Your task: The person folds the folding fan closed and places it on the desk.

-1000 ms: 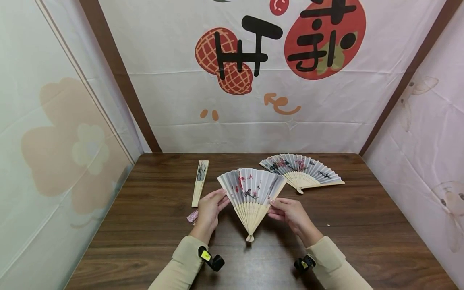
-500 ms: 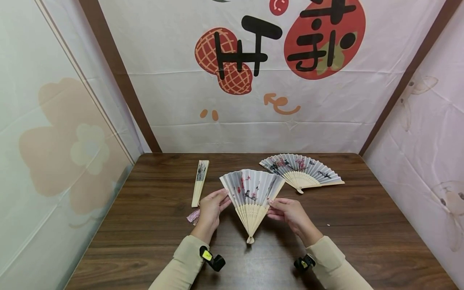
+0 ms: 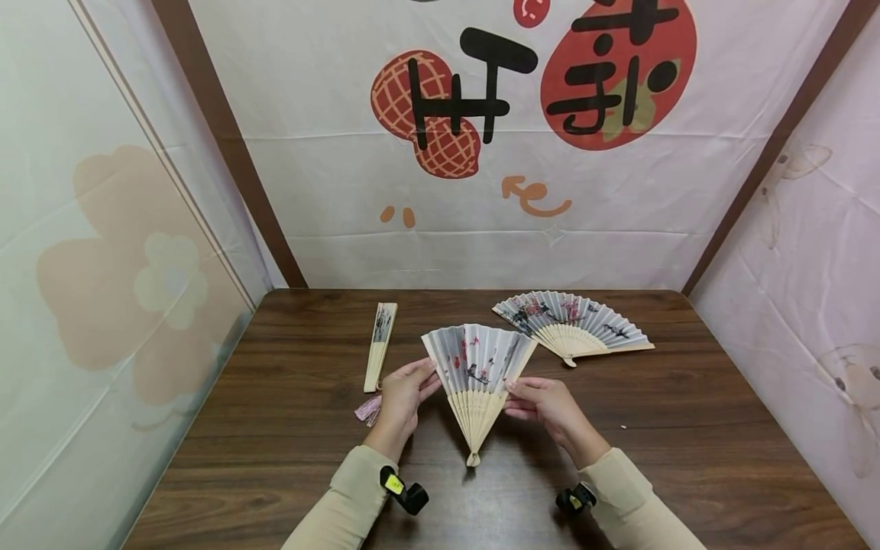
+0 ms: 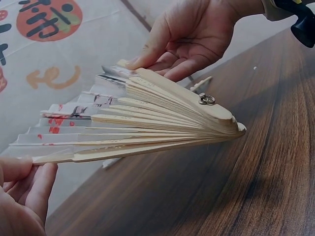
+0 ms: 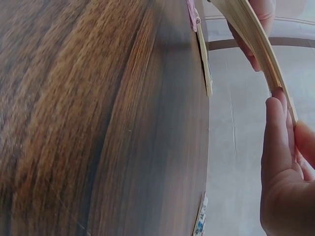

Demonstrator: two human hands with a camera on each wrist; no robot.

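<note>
A partly spread folding fan (image 3: 474, 374), grey-white with red blossoms and pale ribs, is held above the table with its pivot end toward the person. On its left edge my left hand (image 3: 402, 397) pinches the outer rib between thumb and fingers. My right hand (image 3: 550, 409) pinches the opposite outer rib, lower down. The left wrist view shows the folding fan's ribs (image 4: 162, 108) meeting at the pivot, with the right hand (image 4: 197, 37) on the far rib. In the right wrist view the right hand (image 5: 288, 167) grips the rib's edge.
Behind to the right, another folding fan (image 3: 574, 325) lies spread on the wooden table (image 3: 275, 458). A folded fan (image 3: 380, 347) with a pink tassel (image 3: 367, 410) lies left of the left hand. A printed cloth (image 3: 330, 191) hangs behind the table.
The fan's spread has narrowed a little as both hands moved slightly toward each other. Its upper edge and pivot have sunk slightly toward the person. The other two fans stay put.
</note>
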